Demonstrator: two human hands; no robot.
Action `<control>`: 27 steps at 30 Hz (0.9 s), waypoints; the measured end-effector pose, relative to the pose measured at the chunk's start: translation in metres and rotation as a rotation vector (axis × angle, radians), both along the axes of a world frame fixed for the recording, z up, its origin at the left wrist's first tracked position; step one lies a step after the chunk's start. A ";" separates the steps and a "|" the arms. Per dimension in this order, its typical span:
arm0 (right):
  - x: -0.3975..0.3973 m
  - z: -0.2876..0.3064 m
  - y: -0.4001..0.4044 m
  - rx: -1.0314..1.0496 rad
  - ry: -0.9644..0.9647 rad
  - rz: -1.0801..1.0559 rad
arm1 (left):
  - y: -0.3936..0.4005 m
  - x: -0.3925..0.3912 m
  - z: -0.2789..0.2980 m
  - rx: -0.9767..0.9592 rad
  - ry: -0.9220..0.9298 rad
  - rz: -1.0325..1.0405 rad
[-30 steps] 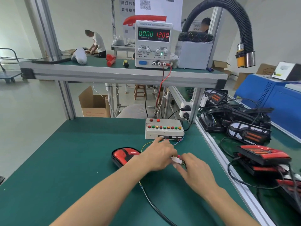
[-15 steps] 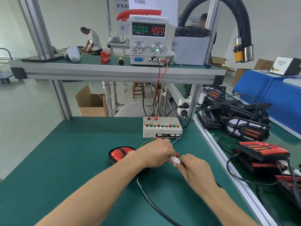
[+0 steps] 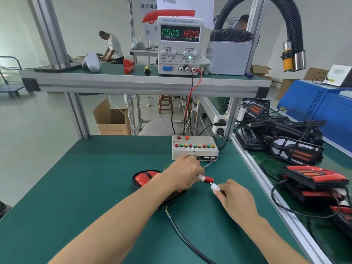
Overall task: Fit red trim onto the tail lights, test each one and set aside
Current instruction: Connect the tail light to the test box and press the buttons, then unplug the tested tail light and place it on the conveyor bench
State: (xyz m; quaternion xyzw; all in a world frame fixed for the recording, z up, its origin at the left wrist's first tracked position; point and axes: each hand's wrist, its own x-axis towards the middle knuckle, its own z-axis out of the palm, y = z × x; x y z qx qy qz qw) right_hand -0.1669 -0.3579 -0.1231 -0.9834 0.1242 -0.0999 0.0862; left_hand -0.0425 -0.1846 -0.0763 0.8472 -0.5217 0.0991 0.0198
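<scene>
Test step in hand. Tail light [image 3: 144, 179] lies on the counter [image 3: 80, 187], near the test box [image 3: 194, 149], partly under the left forearm. Left hand [image 3: 183, 173] fingers pinch 1 white connector [image 3: 202, 177]; right hand [image 3: 235, 200] fingers pinch another [image 3: 214, 186], just apart. Supply [image 3: 180, 45] reads 0.000 current, 12.00 volts. Next, likely: align and mate the 2 plugs.

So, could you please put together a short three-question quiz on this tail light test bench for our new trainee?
1. True or false: the two white connectors, one in the left hand and one in the right hand, are plugged together.
2. What voltage does the DC power supply display?
3. The tail light on the mat lies: A) under the left forearm, B) on the upper shelf, C) on the test box.

Key: 1 false, they are apart; 2 12.00; 3 A.
</scene>
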 end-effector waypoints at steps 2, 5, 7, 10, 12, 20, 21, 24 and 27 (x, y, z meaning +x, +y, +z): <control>0.000 -0.005 0.000 -0.017 0.055 -0.003 | 0.002 -0.002 -0.009 0.012 0.020 0.058; -0.005 -0.007 0.000 -0.043 0.079 0.009 | 0.013 -0.013 -0.011 -0.131 0.220 0.143; -0.012 -0.009 0.001 -0.026 0.031 0.014 | 0.031 -0.026 -0.007 -0.429 0.303 0.233; -0.028 -0.013 0.010 -0.002 -0.042 0.048 | 0.080 -0.050 -0.006 -0.970 0.264 0.644; -0.038 -0.017 0.013 -0.029 -0.104 0.023 | 0.115 -0.066 -0.013 -1.110 0.315 0.938; -0.063 -0.005 0.003 -0.126 0.142 -0.223 | 0.119 -0.090 -0.043 -1.108 1.204 1.029; -0.067 -0.004 0.002 -0.120 0.154 -0.220 | 0.116 -0.088 -0.046 -1.136 1.254 1.010; -0.081 0.002 -0.008 -0.097 0.194 -0.198 | 0.110 -0.084 -0.050 -1.274 1.419 0.943; -0.095 0.006 -0.012 -0.080 0.260 -0.190 | 0.113 -0.091 -0.050 -1.411 1.461 0.917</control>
